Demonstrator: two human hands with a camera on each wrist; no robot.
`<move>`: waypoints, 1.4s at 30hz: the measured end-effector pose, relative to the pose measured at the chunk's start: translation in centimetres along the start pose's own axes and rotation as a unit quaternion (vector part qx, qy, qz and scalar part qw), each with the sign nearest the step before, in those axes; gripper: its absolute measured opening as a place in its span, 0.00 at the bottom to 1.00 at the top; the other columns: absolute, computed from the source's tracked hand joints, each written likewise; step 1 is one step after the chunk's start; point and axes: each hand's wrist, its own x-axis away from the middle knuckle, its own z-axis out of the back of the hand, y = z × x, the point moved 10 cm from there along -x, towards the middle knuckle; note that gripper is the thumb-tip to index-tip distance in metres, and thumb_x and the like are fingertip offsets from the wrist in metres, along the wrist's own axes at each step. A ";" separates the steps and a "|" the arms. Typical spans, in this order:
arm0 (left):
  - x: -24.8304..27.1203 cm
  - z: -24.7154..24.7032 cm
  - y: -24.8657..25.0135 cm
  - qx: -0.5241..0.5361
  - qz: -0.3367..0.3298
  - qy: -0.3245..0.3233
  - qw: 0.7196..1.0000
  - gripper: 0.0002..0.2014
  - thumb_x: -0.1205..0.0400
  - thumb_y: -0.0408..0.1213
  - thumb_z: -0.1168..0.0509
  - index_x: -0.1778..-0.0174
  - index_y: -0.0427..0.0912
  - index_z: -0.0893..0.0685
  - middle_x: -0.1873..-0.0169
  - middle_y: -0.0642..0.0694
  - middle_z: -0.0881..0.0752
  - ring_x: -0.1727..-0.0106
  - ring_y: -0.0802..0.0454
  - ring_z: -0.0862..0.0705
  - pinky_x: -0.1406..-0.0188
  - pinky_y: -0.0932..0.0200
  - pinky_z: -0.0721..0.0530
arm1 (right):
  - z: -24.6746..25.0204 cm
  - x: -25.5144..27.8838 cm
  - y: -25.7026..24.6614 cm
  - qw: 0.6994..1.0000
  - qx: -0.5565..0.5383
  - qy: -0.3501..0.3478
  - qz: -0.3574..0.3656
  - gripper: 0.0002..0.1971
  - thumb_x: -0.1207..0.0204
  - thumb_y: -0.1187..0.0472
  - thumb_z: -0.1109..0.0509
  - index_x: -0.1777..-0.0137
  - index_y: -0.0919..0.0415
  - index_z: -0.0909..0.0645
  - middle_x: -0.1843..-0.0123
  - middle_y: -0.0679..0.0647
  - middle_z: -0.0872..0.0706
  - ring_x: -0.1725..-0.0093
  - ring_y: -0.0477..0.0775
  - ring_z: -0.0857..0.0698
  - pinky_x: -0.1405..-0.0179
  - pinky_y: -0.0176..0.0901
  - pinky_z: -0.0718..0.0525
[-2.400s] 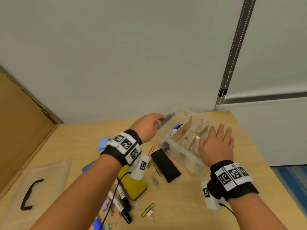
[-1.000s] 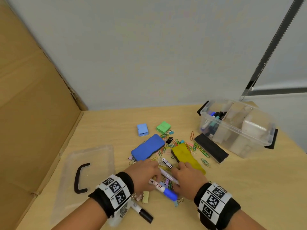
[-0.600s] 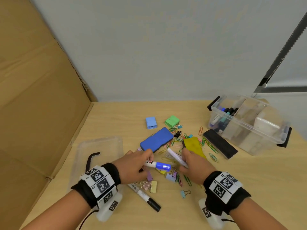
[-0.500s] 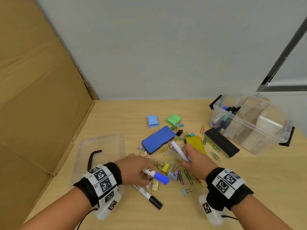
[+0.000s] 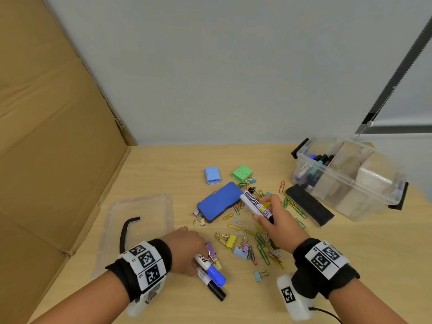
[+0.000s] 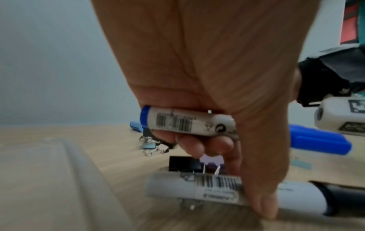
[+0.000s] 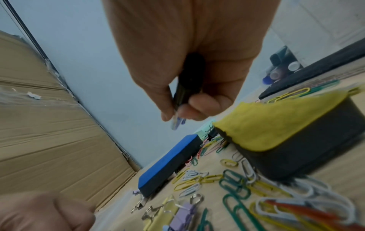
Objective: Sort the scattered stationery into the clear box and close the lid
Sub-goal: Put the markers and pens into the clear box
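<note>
Your left hand (image 5: 187, 247) curls around a white marker with a blue cap (image 5: 210, 270), its thumb pressed onto a second white marker with a black cap (image 6: 256, 193) lying on the wooden table (image 5: 163, 164). Your right hand (image 5: 280, 220) pinches a white marker with black print (image 5: 254, 203) — raised above the scattered coloured paper clips (image 5: 261, 249). Well off to the right stands the clear plastic box (image 5: 350, 178), open — its clear lid with a black handle (image 5: 138, 225) lies beside your left wrist.
</note>
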 end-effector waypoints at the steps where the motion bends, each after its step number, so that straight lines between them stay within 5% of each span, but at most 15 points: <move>1: 0.0 0.5 -0.1 0.015 0.001 0.015 1.000 0.12 0.23 0.48 0.34 0.47 0.48 0.16 0.52 0.49 0.17 0.50 0.52 0.23 0.50 0.60 0.36 | 0.2 0.0 0.0 1.000 0.002 -0.001 0.002 0.19 0.19 0.49 0.36 0.32 0.45 0.37 0.52 0.54 0.16 0.70 0.46 0.23 0.72 0.40 0.24; 5: 0.3 3.7 -1.3 0.096 0.014 0.095 0.991 0.10 0.25 0.49 0.33 0.52 0.49 0.16 0.57 0.52 0.16 0.55 0.55 0.21 0.50 0.60 0.31 | 1.1 -0.3 0.4 1.000 -0.001 -0.009 -0.010 0.26 0.19 0.49 0.36 0.23 0.53 0.35 0.43 0.48 0.19 0.56 0.44 0.23 0.57 0.36 0.26; 8: 0.4 6.8 -2.8 0.121 0.045 0.165 0.978 0.09 0.25 0.52 0.33 0.54 0.53 0.19 0.55 0.55 0.17 0.53 0.58 0.22 0.49 0.60 0.32 | 1.6 -1.0 1.8 0.997 -0.050 -0.027 -0.042 0.23 0.20 0.47 0.35 0.27 0.54 0.30 0.57 0.43 0.23 0.66 0.40 0.27 0.66 0.34 0.28; 12: 0.1 10.2 -4.7 0.185 0.104 0.269 0.940 0.05 0.22 0.47 0.33 0.54 0.56 0.23 0.58 0.55 0.19 0.57 0.55 0.23 0.57 0.59 0.30 | 3.2 -1.0 2.4 0.985 -0.138 -0.072 -0.079 0.16 0.18 0.53 0.36 0.33 0.57 0.30 0.61 0.56 0.19 0.75 0.45 0.25 0.76 0.37 0.27; 16: -1.2 11.9 -5.7 0.251 0.156 0.329 0.897 0.05 0.19 0.43 0.35 0.50 0.50 0.21 0.57 0.51 0.22 0.59 0.50 0.22 0.59 0.57 0.25 | 7.8 -1.2 1.0 0.980 -0.178 -0.073 -0.054 0.15 0.16 0.60 0.40 0.30 0.58 0.29 0.57 0.58 0.18 0.68 0.47 0.20 0.69 0.40 0.22; 22: -4.1 13.3 -4.0 0.246 0.186 0.347 0.886 0.04 0.16 0.44 0.39 0.51 0.49 0.25 0.59 0.48 0.27 0.60 0.49 0.29 0.63 0.57 0.32 | 18.6 -4.4 -2.1 0.996 0.050 0.006 0.071 0.22 0.16 0.63 0.41 0.23 0.56 0.33 0.34 0.55 0.21 0.37 0.55 0.20 0.41 0.42 0.26; 25: -5.3 13.8 -2.9 0.269 0.184 0.349 0.879 0.03 0.16 0.43 0.40 0.54 0.54 0.28 0.67 0.51 0.28 0.66 0.55 0.34 0.72 0.60 0.38 | 22.2 -7.3 -1.7 0.981 0.178 0.022 0.067 0.22 0.19 0.66 0.40 0.25 0.53 0.30 0.31 0.54 0.21 0.36 0.57 0.21 0.33 0.49 0.24; 27: -5.8 14.1 -2.3 0.273 0.189 0.349 0.876 0.04 0.15 0.43 0.40 0.55 0.54 0.29 0.67 0.52 0.29 0.67 0.56 0.35 0.73 0.61 0.39 | 23.6 -9.1 -0.8 0.966 0.255 0.008 0.052 0.22 0.21 0.68 0.38 0.30 0.48 0.26 0.35 0.52 0.18 0.40 0.57 0.19 0.35 0.56 0.22; 33: -6.1 14.5 -1.3 0.286 0.203 0.353 0.868 0.05 0.15 0.43 0.41 0.55 0.55 0.30 0.67 0.51 0.29 0.67 0.57 0.34 0.73 0.61 0.38 | 23.4 -12.9 1.5 0.916 0.391 -0.076 0.040 0.20 0.24 0.68 0.36 0.37 0.45 0.25 0.42 0.46 0.16 0.47 0.51 0.20 0.36 0.52 0.27; 42: -5.9 14.5 -0.8 0.280 0.209 0.349 0.870 0.05 0.15 0.44 0.42 0.55 0.55 0.30 0.64 0.51 0.27 0.63 0.57 0.32 0.69 0.63 0.34 | 22.8 -15.4 2.1 0.920 0.375 -0.077 0.083 0.15 0.25 0.72 0.38 0.52 0.49 0.22 0.53 0.47 0.18 0.55 0.51 0.21 0.57 0.41 0.27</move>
